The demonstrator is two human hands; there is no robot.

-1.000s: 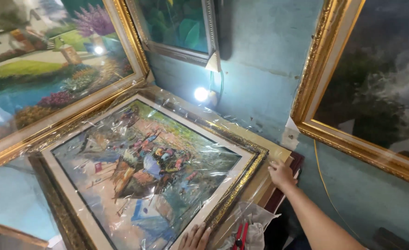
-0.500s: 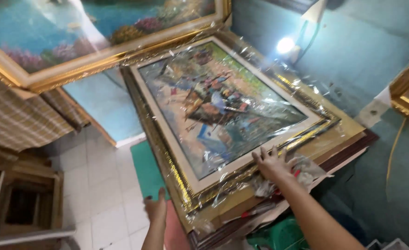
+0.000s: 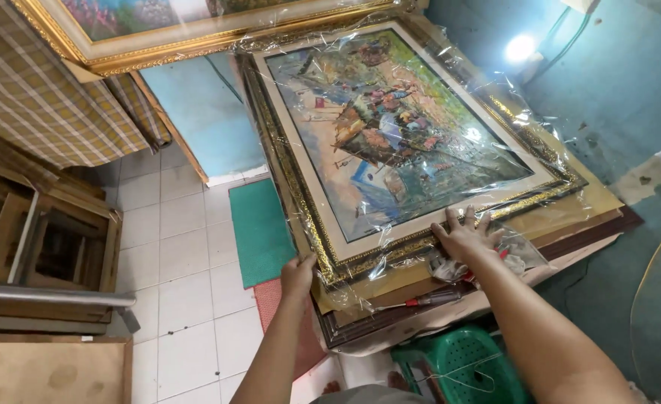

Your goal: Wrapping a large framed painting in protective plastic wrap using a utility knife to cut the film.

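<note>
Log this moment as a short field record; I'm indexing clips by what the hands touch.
left hand: grips the near corner of the framed painting
right hand: lies flat, fingers spread, on the frame's near edge
framed painting: gold ornate frame, wrapped in clear plastic film, lying tilted on a stack of boards
near right hand: screwdriver on the board edge
below: green plastic stool, green mat on white tile floor
behind: second gold-framed painting

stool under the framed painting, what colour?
Green, with a perforated seat: the plastic stool shows best in the head view, below the right hand.
</note>
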